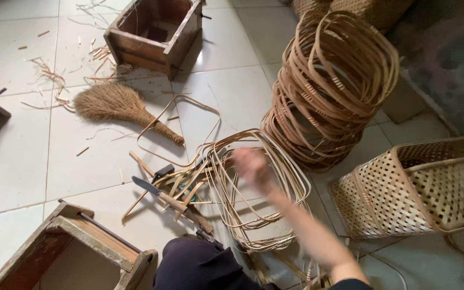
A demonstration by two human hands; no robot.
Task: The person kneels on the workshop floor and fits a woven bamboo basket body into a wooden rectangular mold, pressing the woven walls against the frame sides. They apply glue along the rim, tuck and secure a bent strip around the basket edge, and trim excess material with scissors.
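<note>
reaching out over the tiled floor [17, 161], the person's right hand [249, 164] hovers blurred above a loose bundle of thin rattan hoops [264, 209] lying near the middle of the floor, just in front of the person's dark-clad knee [200, 266]. whether the hand is clenched, released or gripping a strand cannot be told through the blur; the left hand is out of sight. the hoops look light and springy, bent into rounded rectangles from slim cane, so they would likely flex and tangle rather than break, and lift best by pinching several strands together along a straight side. a taller stack of finished hoops [331, 86] stands toward the far right part of the floor, beside a woven basket [420, 188] lying on its side at the right edge. just left of the bundle lie a knife [149, 187] and cane offcuts [183, 185], with a hand broom [122, 107] farther back, a wooden box [154, 32] at the far edge and a second wooden box [76, 249] at the near left corner.
</note>
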